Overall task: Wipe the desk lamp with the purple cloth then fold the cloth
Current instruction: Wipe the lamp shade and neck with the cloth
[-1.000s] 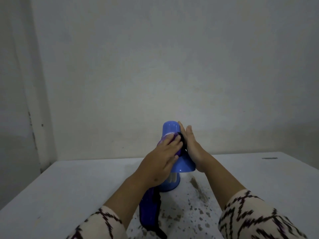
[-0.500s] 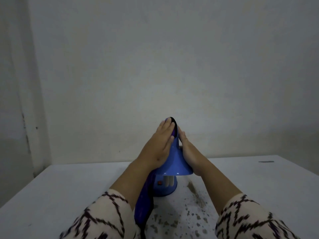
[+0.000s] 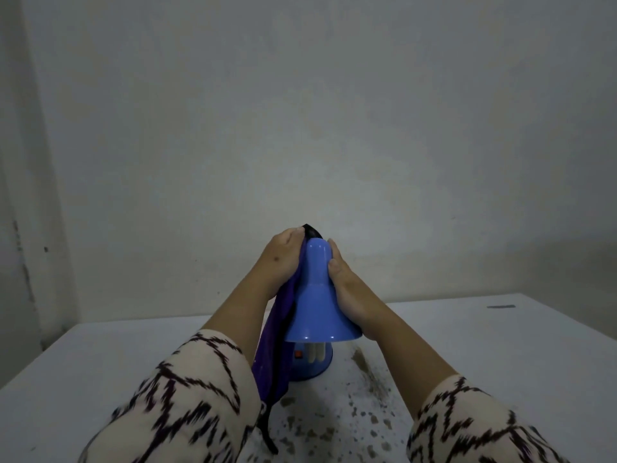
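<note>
Wiping continues: the left hand [image 3: 283, 259] has slid from the shade's top to its left side, so folding remains ahead. Its fingers are curled tight on the purple cloth [image 3: 272, 345]. The right hand [image 3: 347, 289] cups the lamp [image 3: 319, 305] on the table [image 3: 500, 329].

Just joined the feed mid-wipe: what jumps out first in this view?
The blue desk lamp stands at centre on the white table, clasped between both hands. The left hand presses the purple cloth against the shade's left side, its tail hanging to the table; the right hand steadies the other side. Dark specks mark the tabletop nearby.
</note>
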A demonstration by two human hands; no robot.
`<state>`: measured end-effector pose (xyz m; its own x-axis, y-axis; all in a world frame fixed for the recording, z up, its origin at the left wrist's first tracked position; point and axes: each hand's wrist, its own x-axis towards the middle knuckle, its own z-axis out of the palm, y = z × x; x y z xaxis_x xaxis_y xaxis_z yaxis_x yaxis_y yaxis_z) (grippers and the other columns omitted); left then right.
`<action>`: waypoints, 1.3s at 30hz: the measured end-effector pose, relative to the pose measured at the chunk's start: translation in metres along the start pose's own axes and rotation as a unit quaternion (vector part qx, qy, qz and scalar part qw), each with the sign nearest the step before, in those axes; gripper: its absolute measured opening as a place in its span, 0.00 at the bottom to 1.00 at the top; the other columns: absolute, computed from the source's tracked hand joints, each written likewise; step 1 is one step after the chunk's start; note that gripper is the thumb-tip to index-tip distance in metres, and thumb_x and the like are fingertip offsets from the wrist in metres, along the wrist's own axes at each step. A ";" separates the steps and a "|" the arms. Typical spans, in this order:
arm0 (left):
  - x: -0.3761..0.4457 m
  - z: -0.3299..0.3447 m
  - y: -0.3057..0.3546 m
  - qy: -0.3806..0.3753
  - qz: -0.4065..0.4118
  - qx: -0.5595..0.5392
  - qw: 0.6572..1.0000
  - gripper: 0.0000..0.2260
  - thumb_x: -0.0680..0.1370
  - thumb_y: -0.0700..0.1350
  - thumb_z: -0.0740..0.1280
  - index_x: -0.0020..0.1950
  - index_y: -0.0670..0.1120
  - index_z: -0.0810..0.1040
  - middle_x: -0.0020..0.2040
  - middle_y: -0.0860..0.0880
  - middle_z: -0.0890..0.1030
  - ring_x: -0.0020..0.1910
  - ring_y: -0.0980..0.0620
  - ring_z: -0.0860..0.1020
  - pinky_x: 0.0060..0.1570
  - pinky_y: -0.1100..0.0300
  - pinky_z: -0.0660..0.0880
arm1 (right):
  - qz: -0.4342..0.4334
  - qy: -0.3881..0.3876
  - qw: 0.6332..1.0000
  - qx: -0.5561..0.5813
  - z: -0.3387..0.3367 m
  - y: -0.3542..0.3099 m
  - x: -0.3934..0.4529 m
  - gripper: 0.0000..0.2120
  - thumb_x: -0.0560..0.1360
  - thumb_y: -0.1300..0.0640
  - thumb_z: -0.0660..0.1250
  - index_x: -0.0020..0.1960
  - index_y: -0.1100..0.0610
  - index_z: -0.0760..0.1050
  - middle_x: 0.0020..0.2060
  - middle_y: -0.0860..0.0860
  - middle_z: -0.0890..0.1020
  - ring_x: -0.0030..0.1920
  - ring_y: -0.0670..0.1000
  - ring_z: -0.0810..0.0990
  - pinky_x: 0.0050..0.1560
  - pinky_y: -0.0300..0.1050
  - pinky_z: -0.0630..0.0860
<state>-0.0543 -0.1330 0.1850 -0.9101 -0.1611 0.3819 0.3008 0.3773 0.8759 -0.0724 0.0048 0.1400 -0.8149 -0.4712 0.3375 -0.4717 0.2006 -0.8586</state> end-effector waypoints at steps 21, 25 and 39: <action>-0.061 0.007 -0.036 -0.065 0.245 0.188 0.949 0.17 0.81 0.43 0.56 0.69 0.52 0.67 0.68 0.70 0.56 0.72 0.70 0.47 0.67 0.77 0.49 | -0.004 -0.012 1.000 -0.016 -0.001 -0.004 0.002 0.21 0.82 0.49 0.43 0.74 0.41 0.42 0.75 0.48 0.56 0.71 0.50 0.61 0.71 0.50 0.61; -0.069 0.006 -0.037 -0.068 0.242 0.179 0.951 0.16 0.81 0.44 0.56 0.68 0.53 0.69 0.67 0.69 0.60 0.71 0.72 0.50 0.65 0.80 0.50 | 0.003 -0.011 1.000 0.001 -0.001 -0.003 0.002 0.21 0.81 0.47 0.43 0.73 0.39 0.43 0.74 0.48 0.57 0.71 0.50 0.62 0.71 0.53 0.62; -0.104 0.006 -0.043 -0.045 0.217 0.133 0.966 0.14 0.81 0.45 0.56 0.64 0.56 0.72 0.66 0.62 0.69 0.70 0.62 0.64 0.68 0.68 0.62 | 0.003 0.003 1.000 0.005 0.002 -0.004 0.000 0.24 0.80 0.43 0.44 0.74 0.42 0.44 0.75 0.46 0.54 0.72 0.50 0.60 0.73 0.54 0.58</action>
<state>0.0262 -0.1264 0.1060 -0.7399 0.1409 0.6578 0.5863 0.6144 0.5280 -0.0696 0.0025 0.1424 -0.8194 -0.4646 0.3357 -0.4642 0.1943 -0.8642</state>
